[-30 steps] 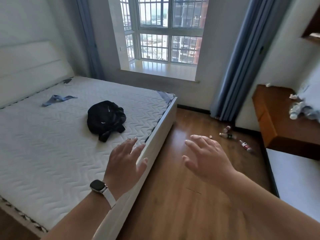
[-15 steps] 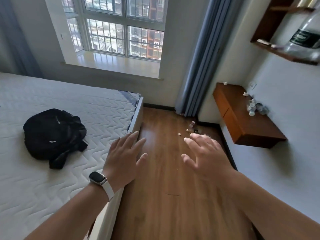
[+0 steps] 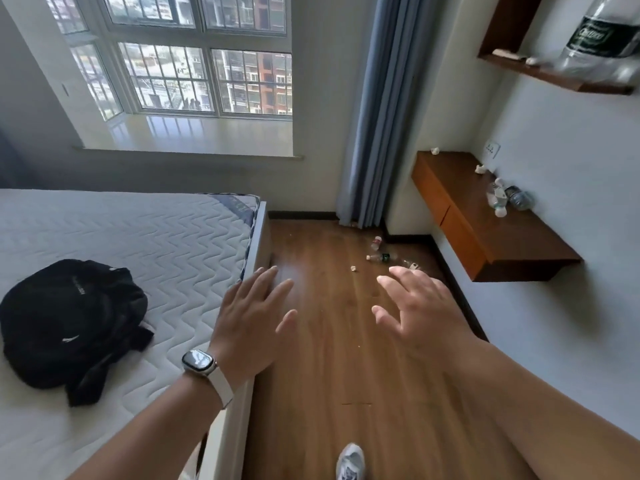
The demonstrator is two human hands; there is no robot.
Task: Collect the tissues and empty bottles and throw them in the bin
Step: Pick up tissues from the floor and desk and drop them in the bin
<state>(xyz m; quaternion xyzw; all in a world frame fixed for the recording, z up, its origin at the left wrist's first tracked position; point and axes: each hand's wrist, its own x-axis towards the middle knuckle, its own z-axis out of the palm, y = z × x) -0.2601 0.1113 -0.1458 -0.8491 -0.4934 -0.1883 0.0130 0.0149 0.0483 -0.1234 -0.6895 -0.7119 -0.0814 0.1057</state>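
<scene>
A grey shoe (image 3: 350,460) has come into view at the near edge of the wooden floor (image 3: 329,358), and the black bag (image 3: 69,323) on the bed (image 3: 138,244) is now seen lower in the frame than half a second ago; both hands are held much as before. The left hand (image 3: 249,320), with a watch (image 3: 199,362) worn at the wrist, is held over the bed's right edge, its fingers straight and spread, with nothing gripped. The right hand (image 3: 419,313) is raised over the floor, fingers apart and loosely bent, likewise empty.

Far along the floor, near the foot of the blue curtain (image 3: 374,109), a small bottle (image 3: 376,243) is seen, with a second small bottle (image 3: 379,257) just nearer. A crumpled tissue (image 3: 353,268) lies a little left of them. A third bottle (image 3: 411,264) is partly hidden behind the right hand's fingertips.

On the wooden counter (image 3: 485,237) fixed to the right wall, a clear bottle (image 3: 497,199) and a blue-tinted bottle (image 3: 519,197) are seen side by side close to the wall. A tissue ball (image 3: 480,169) lies farther back and another tissue wad (image 3: 435,150) sits at the far corner. On the high shelf (image 3: 554,77) at upper right rests a large labelled bottle (image 3: 599,39), with tissue scraps (image 3: 505,53) to its left.
</scene>
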